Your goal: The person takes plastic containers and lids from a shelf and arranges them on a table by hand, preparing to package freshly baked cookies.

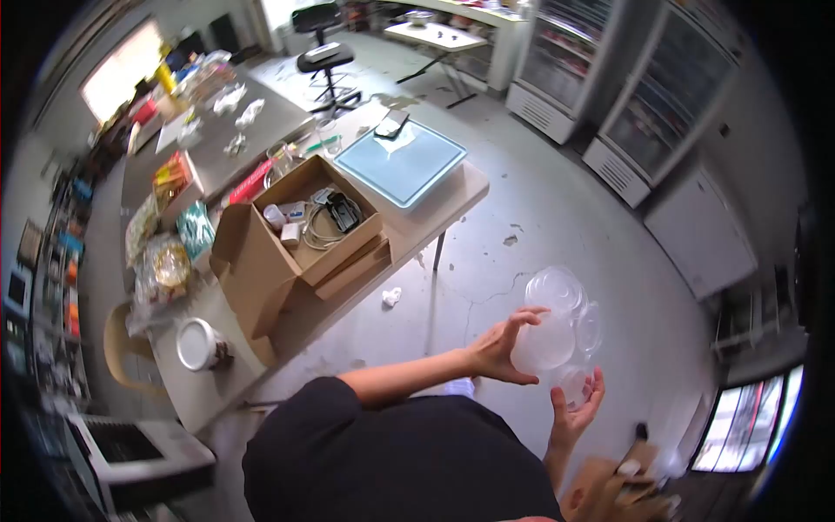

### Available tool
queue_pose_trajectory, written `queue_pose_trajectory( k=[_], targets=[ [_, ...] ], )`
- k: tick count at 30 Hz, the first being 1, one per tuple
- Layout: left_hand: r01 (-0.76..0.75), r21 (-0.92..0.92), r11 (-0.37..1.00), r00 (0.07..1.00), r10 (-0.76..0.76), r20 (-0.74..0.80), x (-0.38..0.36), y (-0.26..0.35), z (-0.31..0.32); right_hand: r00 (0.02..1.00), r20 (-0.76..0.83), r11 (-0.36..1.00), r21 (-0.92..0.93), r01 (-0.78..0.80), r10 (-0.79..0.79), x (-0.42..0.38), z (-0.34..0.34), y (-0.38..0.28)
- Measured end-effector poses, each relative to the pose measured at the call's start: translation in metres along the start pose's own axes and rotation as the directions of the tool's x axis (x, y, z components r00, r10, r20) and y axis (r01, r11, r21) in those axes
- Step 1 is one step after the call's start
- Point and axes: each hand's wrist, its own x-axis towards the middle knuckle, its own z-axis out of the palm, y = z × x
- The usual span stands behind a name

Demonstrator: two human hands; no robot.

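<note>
My left hand (507,350) is curled round the side of a translucent round plastic container (544,342), index finger at its upper edge and thumb below. Beyond it, other clear round plastic pieces, lids or containers, overlap: a ridged one (557,290) at the top and a smaller one (589,326) at the right. My right hand (581,407) is cupped round another small clear plastic container (572,384), thumb on the near side and fingers on the far side. The whole group is held in the air, in front of my body and above the grey floor.
Left of me a table (465,196) bears an open cardboard box (357,252) of cables, a blue-lidded bin (426,165) and a white-lidded tub (198,345). Crumpled white paper (391,297) lies on the floor. Glass-door fridges (661,104) stand ahead right; cardboard (600,491) lies behind my right hand.
</note>
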Motion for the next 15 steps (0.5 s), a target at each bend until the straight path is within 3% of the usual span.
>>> queue_pose_trajectory(
  k=[1,3,9,11,15],
  targets=[
    [0.008,0.015,1.000,0.998,-0.007,-0.058,0.020,-0.021,0.002,0.998,0.056,1.000,-0.016,0.015,-0.014,0.043,-0.005,0.009],
    [0.047,0.093,0.994,0.998,-0.044,-0.037,0.068,-0.053,-0.018,0.969,0.202,0.957,-0.225,0.185,-0.140,0.125,0.010,0.020],
    [0.096,0.354,0.930,0.953,0.016,-0.302,0.167,-0.137,-0.092,0.827,0.523,0.932,-0.151,0.329,-0.207,0.338,0.098,-0.018],
    [0.217,0.448,0.867,0.901,-0.001,-0.434,0.179,-0.160,-0.118,0.751,0.615,0.921,-0.100,0.376,-0.240,0.388,0.141,-0.015],
    [0.288,0.482,0.827,0.792,0.077,-0.606,0.210,-0.238,-0.164,0.594,0.747,0.912,0.039,0.409,-0.298,0.473,0.232,-0.006]
  ],
)
